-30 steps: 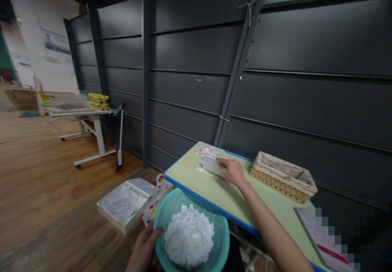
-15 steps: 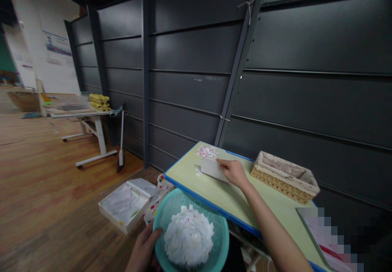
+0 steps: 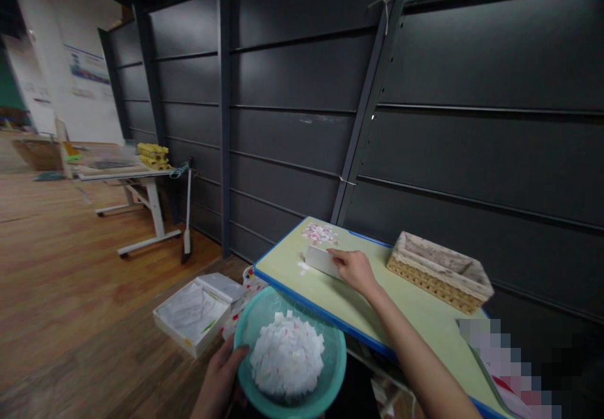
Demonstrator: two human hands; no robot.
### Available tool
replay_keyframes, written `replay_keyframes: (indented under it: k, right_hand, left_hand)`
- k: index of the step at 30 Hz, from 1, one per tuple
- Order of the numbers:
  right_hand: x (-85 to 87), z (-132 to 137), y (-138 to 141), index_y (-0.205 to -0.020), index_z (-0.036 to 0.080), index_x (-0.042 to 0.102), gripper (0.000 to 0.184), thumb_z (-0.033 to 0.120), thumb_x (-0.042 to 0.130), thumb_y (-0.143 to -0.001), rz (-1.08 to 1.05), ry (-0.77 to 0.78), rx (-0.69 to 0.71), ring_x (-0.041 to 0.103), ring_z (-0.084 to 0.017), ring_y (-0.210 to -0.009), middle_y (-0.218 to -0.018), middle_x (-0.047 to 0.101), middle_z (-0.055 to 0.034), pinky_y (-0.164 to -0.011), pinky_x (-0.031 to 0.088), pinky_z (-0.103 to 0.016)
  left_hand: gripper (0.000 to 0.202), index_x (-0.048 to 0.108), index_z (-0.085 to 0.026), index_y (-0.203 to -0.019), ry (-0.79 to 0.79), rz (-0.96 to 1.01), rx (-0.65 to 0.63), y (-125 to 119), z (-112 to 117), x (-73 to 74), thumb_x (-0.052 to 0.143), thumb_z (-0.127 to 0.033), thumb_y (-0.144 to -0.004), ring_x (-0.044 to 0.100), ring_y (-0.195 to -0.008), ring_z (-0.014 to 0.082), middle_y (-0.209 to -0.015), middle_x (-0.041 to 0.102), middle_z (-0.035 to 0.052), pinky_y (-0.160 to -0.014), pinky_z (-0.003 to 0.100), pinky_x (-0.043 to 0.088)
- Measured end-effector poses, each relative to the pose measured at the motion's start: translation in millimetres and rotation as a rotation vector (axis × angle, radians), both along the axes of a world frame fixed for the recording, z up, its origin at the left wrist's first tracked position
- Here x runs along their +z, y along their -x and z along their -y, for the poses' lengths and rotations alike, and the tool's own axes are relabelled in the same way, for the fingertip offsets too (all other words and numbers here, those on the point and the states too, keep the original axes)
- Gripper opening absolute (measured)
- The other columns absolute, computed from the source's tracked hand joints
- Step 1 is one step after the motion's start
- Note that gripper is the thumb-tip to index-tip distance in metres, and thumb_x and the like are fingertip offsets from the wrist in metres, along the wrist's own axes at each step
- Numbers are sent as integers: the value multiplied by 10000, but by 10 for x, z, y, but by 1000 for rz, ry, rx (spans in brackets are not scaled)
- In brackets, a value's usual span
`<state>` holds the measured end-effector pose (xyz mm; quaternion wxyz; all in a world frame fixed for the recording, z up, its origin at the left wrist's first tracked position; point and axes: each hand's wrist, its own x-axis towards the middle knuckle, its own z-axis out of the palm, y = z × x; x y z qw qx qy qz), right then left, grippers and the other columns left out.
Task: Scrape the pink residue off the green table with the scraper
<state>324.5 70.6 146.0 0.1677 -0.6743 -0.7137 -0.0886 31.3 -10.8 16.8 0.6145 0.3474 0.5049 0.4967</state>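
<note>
My left hand [image 3: 221,378] grips the rim of a teal plastic basket [image 3: 330,378] heaped with small white paper scraps [image 3: 287,356], held below the near edge of a pale green table [image 3: 349,309]. My right hand [image 3: 353,269] reaches across the table and holds a white card [image 3: 322,260] upright on its surface. A few white scraps [image 3: 302,267] lie just left of the card. A small pile of pink and white scraps [image 3: 319,234] lies beyond it at the far corner.
A woven basket [image 3: 438,272] stands at the table's back right. An open white box [image 3: 194,312] lies on the wooden floor to the left. A dark panelled wall runs behind. A white desk [image 3: 127,180] with yellow items and a broom [image 3: 187,211] stand further left.
My right hand has drawn the white card slightly toward the table's near-left edge, pushing a few scraps along. The teal basket has shifted a little lower and to the left.
</note>
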Motion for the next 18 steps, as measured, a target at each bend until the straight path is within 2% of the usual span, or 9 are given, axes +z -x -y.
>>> replay_keyframes:
  k: [5, 9, 14, 18]
  right_hand:
    - [-40, 127, 81, -1164, 260, 665, 393, 200, 441, -848, -6, 6, 63, 675, -206, -916, -1045, 712, -55, -791, 463, -254]
    - [-58, 212, 93, -1174, 246, 660, 395, 188, 448, -845, 18, -10, 97, 676, -198, -877, -996, 728, -66, -764, 455, -250]
    - [-85, 278, 148, -1189, 262, 648, 410, 178, 438, -847, 75, -19, 95, 672, -195, -798, -892, 741, -65, -704, 439, -252]
    - [-167, 383, 223, -1211, 247, 632, 460, 122, 436, -813, 72, 2, 187, 670, -181, -758, -875, 740, -61, -670, 433, -236]
  left_hand:
    - [567, 586, -152, -1126, -14, -43, 32, -19, 18, 75, 685, -452, -654, 459, -301, 145, -377, 550, -60, -330, 257, 373]
    - [667, 573, -147, -1154, 37, -69, 54, -14, 17, 107, 705, -488, -596, 465, -295, 152, -356, 538, -57, -314, 251, 370]
    - [722, 516, -95, -1218, -23, -64, 65, -43, 47, 161, 685, -498, -644, 433, -269, 128, -314, 499, -68, -300, 216, 317]
    - [741, 485, -93, -1241, -7, -57, 48, -34, 26, 151, 677, -491, -646, 460, -290, 133, -313, 502, -71, -313, 204, 325]
